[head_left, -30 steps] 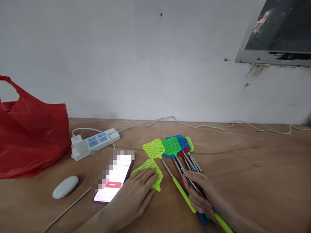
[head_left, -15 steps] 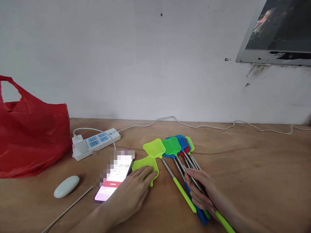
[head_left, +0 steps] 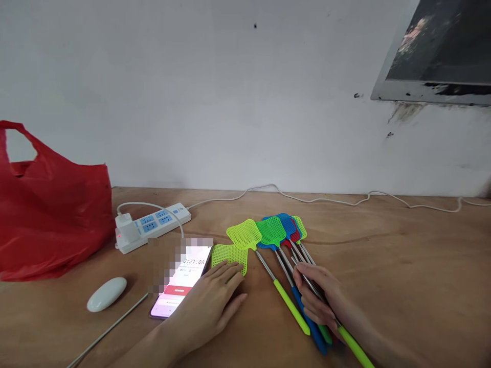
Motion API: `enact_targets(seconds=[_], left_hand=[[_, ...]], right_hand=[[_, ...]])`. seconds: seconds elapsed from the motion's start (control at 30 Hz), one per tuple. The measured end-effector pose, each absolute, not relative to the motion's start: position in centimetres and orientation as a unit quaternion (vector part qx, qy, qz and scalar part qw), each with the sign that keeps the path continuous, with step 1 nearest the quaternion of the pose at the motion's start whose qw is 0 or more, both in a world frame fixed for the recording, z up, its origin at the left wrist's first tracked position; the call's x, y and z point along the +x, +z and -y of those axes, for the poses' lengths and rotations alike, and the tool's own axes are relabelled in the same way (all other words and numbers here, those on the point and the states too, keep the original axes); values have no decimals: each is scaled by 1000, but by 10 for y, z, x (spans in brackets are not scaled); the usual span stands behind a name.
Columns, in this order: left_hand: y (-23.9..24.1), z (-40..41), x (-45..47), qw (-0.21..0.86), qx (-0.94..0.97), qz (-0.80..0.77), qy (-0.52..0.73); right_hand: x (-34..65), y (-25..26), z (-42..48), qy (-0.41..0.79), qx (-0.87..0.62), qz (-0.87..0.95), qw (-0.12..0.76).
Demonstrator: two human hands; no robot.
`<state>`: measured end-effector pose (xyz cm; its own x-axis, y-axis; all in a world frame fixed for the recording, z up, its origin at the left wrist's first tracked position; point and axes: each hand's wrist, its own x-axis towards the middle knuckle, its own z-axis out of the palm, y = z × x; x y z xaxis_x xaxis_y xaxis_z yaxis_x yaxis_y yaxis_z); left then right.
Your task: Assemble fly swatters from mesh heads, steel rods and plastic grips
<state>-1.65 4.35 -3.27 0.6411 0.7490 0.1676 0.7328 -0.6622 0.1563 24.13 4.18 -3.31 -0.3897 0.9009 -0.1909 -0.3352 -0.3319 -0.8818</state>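
Observation:
My left hand (head_left: 215, 301) lies flat with its fingers stretched out over the lower part of a yellow-green mesh fly swatter head (head_left: 225, 255). The neck of that head is hidden beneath the hand. Wrapped in my right hand (head_left: 320, 296) is a metal rod with a yellow-green handle (head_left: 356, 348); its bare tip points up and left. Beside it, a whole yellow-green fly swatter (head_left: 244, 234) lies slanted on the table. Green (head_left: 273, 230), blue (head_left: 287, 225) and red (head_left: 294, 236) fly swatters overlap in a fan, their handles running partly under my right hand.
A lit phone (head_left: 180, 281) lies against the left forearm. Behind it is a white power strip (head_left: 157, 225) with a plug and a cable. A white mouse-shaped object (head_left: 107, 294) and a red plastic bag (head_left: 57, 220) are on the left. A thin cord (head_left: 307, 200) runs along the wall.
The loose yellow-green head has turned and its neck has gone under my left hand, whose thumb has spread away from it. My right hand has barely moved with the rod.

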Motion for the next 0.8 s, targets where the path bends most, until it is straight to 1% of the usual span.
enact_targets(seconds=[0.27,0.47,0.6,0.7,0.8], left_hand=[[-37,-46,-18,16,889,-439,131],[-36,-46,-17,23,888,-439,134],[-39,-47,-19,37,887,-436,146],[-38,-46,-18,86,879,-433,182],[-32,-43,-16,186,857,-422,230]], right_hand=[[244,-36,-46,708,-393,388,441],[248,-34,-50,627,-460,381,500],[245,-25,-46,630,-462,336,526],[242,-22,-43,627,-459,309,548],[240,-21,-42,629,-441,327,551]])
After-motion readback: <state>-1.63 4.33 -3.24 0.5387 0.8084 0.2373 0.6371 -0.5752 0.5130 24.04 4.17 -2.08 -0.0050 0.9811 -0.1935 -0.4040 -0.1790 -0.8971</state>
